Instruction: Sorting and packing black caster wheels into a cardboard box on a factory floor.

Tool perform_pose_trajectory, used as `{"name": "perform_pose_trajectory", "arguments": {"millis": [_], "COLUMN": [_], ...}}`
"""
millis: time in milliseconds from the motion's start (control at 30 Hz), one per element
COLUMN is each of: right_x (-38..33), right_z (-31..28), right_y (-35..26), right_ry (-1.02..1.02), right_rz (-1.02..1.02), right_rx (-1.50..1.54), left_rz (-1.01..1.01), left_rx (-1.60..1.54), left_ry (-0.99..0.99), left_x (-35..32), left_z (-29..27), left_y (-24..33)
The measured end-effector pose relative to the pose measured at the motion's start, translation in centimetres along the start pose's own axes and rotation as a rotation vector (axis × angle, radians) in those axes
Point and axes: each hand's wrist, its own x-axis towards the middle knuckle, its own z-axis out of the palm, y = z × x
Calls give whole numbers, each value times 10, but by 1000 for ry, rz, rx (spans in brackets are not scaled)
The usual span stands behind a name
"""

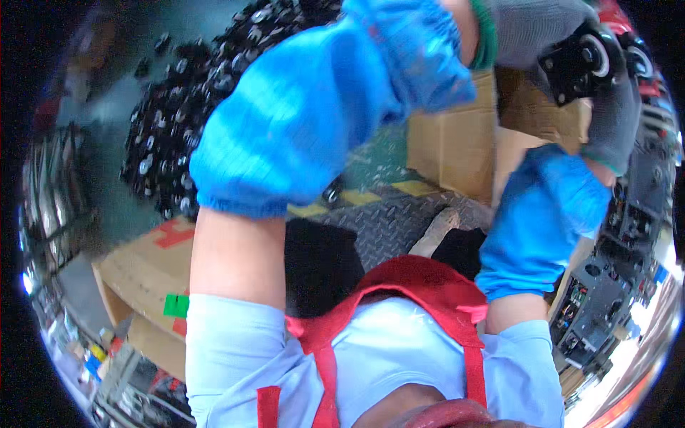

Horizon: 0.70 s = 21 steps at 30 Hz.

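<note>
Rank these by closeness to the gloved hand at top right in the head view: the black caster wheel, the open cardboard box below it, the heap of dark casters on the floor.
1. Black caster wheel: in the right hand.
2. Open cardboard box: just below, toward the left.
3. Heap of dark casters: far left, on the floor.

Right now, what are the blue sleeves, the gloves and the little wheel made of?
The blue sleeves look like thin, slightly shiny fabric, gathered at elastic cuffs. The gloves on both hands look like grey knitted yarn with a matte weave. The little wheel seems to be black metal or plastic with a pale rim; I cannot tell which.
</note>
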Motion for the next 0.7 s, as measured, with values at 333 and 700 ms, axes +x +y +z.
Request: {"name": "perform_pose_trajectory", "arguments": {"millis": [333,700], "right_x": [-205,-326], "right_z": [265,382], "right_y": [-63,56], "right_ry": [-694,-766], "right_rz": [411,304], "right_rx": [166,19], "left_rz": [-1357,-880], "left_rx": [-843,-139], "left_ry": [-366,-738], "left_x": [-374,-433], "left_z": [141,237], "left_y": [-186,-93]}}
